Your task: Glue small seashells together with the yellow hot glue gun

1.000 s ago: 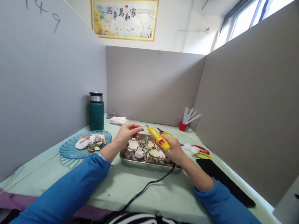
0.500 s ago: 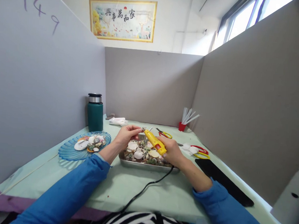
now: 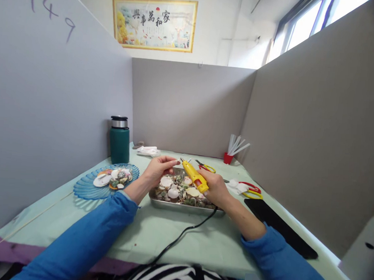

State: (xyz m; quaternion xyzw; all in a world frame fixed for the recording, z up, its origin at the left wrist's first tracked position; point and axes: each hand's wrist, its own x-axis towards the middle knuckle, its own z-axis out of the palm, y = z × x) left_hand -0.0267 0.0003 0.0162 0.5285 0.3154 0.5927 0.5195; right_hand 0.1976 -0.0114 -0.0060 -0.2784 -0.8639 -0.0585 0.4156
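Note:
My right hand [image 3: 214,187] grips a yellow glue gun [image 3: 194,176] with a black cord [image 3: 180,235], its tip aimed up-left toward my left hand. My left hand [image 3: 158,167] hovers over the far left of a steel tray [image 3: 182,206] full of seashells, fingers pinched together on something too small to make out. The glue gun's nozzle sits just right of those fingertips.
A blue glass plate [image 3: 86,188] with several shells lies left of the tray. A green thermos [image 3: 119,140] stands at the back left. Scissors [image 3: 250,189], a red cup of white sticks [image 3: 229,157] and a black pad [image 3: 280,227] are on the right. Grey partitions enclose the table.
The glue gun and my right hand have shifted slightly left toward my left hand. My left hand has stayed pinched over the tray.

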